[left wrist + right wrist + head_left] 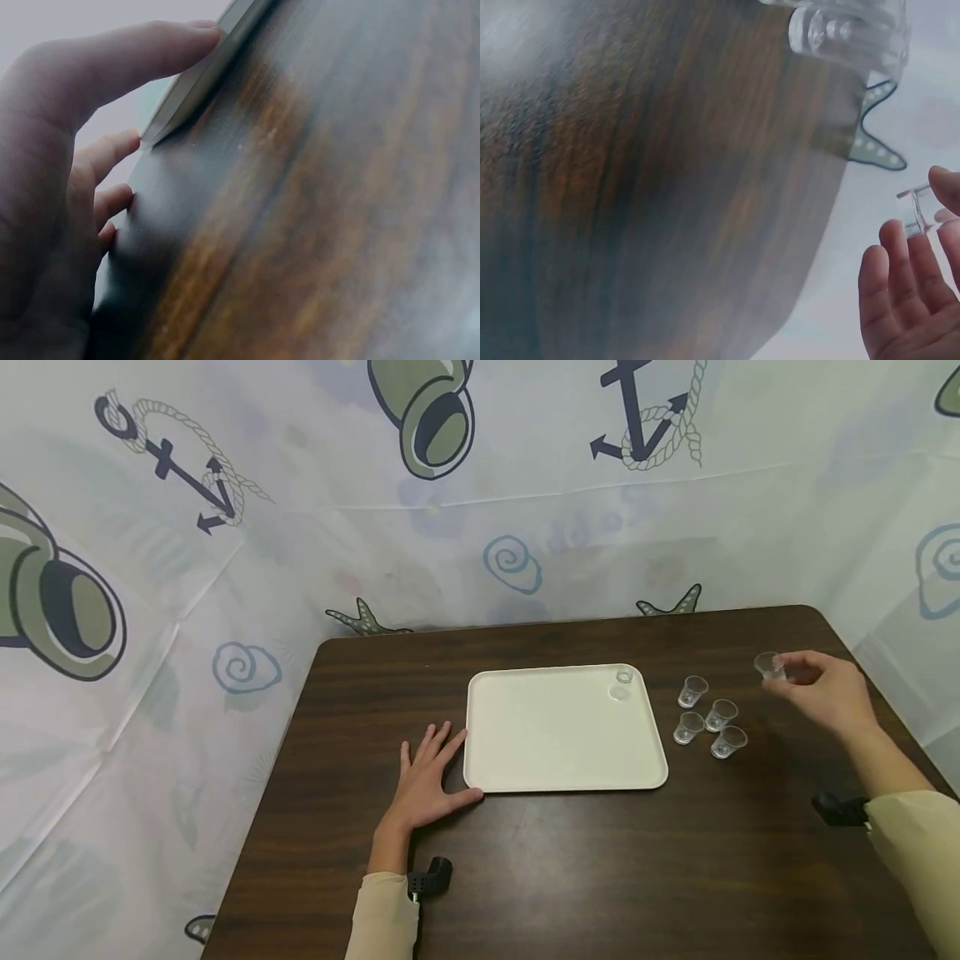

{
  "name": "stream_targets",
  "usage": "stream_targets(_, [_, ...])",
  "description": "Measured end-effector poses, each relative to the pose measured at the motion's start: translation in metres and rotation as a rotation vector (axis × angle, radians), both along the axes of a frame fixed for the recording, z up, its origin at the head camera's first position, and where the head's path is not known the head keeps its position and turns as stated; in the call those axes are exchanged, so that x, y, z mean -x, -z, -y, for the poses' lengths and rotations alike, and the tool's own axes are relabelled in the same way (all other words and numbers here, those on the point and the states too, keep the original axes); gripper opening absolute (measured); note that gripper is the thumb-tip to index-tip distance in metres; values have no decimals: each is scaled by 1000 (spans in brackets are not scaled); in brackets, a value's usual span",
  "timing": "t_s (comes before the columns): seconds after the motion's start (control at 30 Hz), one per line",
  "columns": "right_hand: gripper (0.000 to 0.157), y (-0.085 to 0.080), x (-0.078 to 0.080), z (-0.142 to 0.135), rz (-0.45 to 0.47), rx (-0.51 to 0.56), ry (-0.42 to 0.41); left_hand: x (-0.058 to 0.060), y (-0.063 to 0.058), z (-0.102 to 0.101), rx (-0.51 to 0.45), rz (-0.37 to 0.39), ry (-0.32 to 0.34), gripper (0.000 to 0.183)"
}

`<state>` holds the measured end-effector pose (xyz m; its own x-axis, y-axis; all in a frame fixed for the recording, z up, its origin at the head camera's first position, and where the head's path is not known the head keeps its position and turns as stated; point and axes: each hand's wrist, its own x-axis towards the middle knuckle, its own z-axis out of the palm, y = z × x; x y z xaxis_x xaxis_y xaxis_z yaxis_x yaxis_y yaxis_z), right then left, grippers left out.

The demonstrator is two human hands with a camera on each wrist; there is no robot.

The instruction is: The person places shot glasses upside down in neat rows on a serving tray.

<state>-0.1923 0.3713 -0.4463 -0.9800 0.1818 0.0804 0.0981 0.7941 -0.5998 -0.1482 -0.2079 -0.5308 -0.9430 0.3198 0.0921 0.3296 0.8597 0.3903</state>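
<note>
My right hand (pixel 825 689) pinches a small clear shot glass (pixel 768 666) between thumb and fingers, over the table's right side. In the right wrist view that glass (pixel 913 210) is partly hidden by the fingers. My left hand (pixel 427 785) lies with spread, straight fingers at the left side of a white tray (pixel 555 735), its thumb touching the near left corner. Another clear glass (pixel 623 677) stands in the tray's far right corner. Between the tray and my right hand, several similar glasses (pixel 722 714) stand grouped on the table.
The dark wooden table (pixel 570 877) has rounded far corners. Behind it and at both sides hangs a white curtain (pixel 300 560) printed with anchors, shells and starfish. A black wrist camera (pixel 430 878) sits by the left sleeve, another (pixel 836 810) by the right.
</note>
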Motion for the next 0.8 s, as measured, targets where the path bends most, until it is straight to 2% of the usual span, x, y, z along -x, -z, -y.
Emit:
stream_targets(0.4, [41,-22,1,35,-146,-89,-114,0,-3,0,-8,7,4,96])
stream_targets(0.57, [35,-29,1,52,-226,-180,-204,0,-3,0,-15,-9,7,96])
stream_targets(0.8, [36,-34,0,73,-273,-307,-300,0,-3,0,-18,-5,4,96])
